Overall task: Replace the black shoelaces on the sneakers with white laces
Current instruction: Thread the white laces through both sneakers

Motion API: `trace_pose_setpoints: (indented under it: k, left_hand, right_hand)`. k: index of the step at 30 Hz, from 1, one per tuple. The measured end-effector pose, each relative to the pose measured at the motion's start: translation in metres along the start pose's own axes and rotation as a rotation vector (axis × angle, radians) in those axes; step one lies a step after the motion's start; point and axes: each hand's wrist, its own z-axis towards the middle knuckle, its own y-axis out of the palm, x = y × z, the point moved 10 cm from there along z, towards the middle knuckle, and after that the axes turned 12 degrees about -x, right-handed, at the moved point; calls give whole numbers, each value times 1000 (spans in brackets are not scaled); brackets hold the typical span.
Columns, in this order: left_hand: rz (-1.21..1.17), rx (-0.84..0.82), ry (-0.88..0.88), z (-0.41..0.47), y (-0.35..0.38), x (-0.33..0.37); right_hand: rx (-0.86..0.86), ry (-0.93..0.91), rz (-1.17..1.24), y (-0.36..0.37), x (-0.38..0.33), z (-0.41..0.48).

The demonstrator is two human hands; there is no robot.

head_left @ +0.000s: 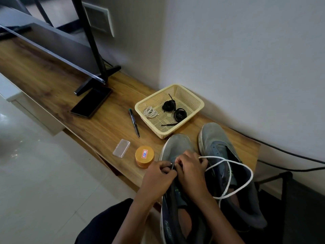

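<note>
Fingers (pixel 168 170) of my left hand (pixel 157 176) pinch the white lace (pixel 228 162) by its tip at the left sneaker (pixel 175 145) front eyelets while my right hand (pixel 190 173) grips the eyelet edge to steady it, slack looping over the right sneaker (pixel 216 138), black laces (pixel 168 105) coiled in the basket (pixel 199 103) on the bench (pixel 105 131).

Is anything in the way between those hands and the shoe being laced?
Nothing visible. The left hand and right hand are both on the left sneaker, pinching the white lace. Its slack loops over the right sneaker beside it.
</note>
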Motion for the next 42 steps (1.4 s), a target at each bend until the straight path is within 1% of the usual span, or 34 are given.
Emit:
trace_pose_setpoints:
  k: [3,5,7,10,13,15,17,19,21,23,25,27,29,32,34,35,37,40,42]
  left_hand:
    - [-36,78,-23,-1,-1,-2]
    - [-4,207,-57,-4,-5,-7]
    - [-30,324,-95,-6,-10,-14]
    - [-67,344,-86,-1,-11,-17]
    - [71,324,-40,4,-6,-13]
    - [72,327,-41,5,-8,-17]
    - [-75,343,-27,1,-17,-19]
    - [-240,407,30,-8,-37,-19]
    - [-427,470,96,-16,-55,-22]
    - [-620,473,122,-17,-59,-27]
    - [-675,459,115,-18,-55,-26]
    - [-629,433,107,-17,-51,-21]
    - [-473,385,134,-16,-48,-10]
    - [-13,296,208,-18,-39,12]
    - [254,251,241,-17,-28,19]
    - [332,245,262,-15,-25,20]
    - [424,255,286,-12,-22,22]
    - [464,289,247,-8,-22,21]
    - [415,322,233,-7,-23,18]
  right_hand:
    - [-7,8,45,1,3,0]
    - [2,41,93,-1,9,1]
    - [24,36,75,-2,10,2]
    - [26,15,41,-5,9,3]
    - [1,13,46,-10,8,3]
    - [-18,14,11,-14,5,3]
    - [-67,25,-70,-14,0,1]
    - [-97,16,-131,-15,-6,-1]
    - [-103,3,-152,-19,-12,-2]
    - [-148,11,-173,-20,-16,-2]
    - [-197,0,-169,-23,-20,-2]
    - [-241,-15,-87,-35,-24,-2]
    - [-309,-17,6,-48,-25,-3]
    - [-367,8,89,-69,-20,-8]
    - [-297,37,120,-88,-14,-10]
    - [-242,52,122,-98,-12,-12]
    - [-197,84,66,-105,-10,-19]
    - [-289,161,-49,-80,-14,-34]
    - [-289,185,-120,-63,-20,-48]
